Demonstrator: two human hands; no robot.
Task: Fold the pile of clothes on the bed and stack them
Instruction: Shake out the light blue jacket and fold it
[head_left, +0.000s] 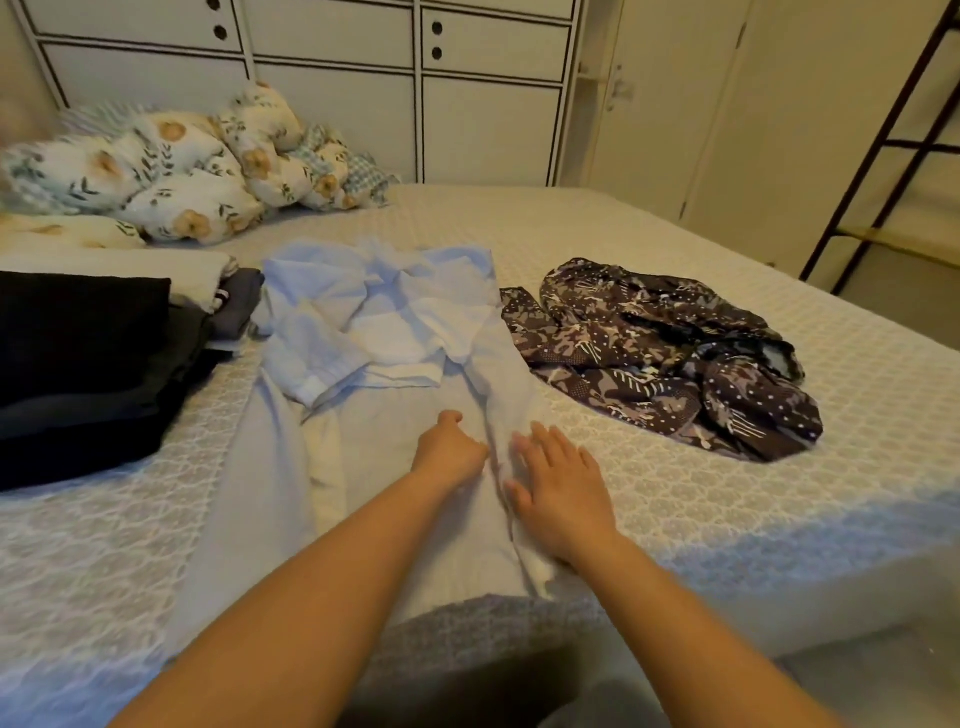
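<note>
A pale blue garment lies spread lengthwise down the middle of the bed, crumpled at its far end. My left hand pinches a fold of its fabric near the right edge, fingers curled. Beside it my right hand rests flat on the same edge with fingers straight. To the right lies a crumpled dark patterned garment. At the left sits a stack of folded dark clothes, with a folded white piece behind it.
The bed has a white textured cover; its front edge is near my body and its right edge drops to the floor. Floral pillows and a bundled quilt lie at the back left. White cupboards stand behind, a dark ladder frame at right.
</note>
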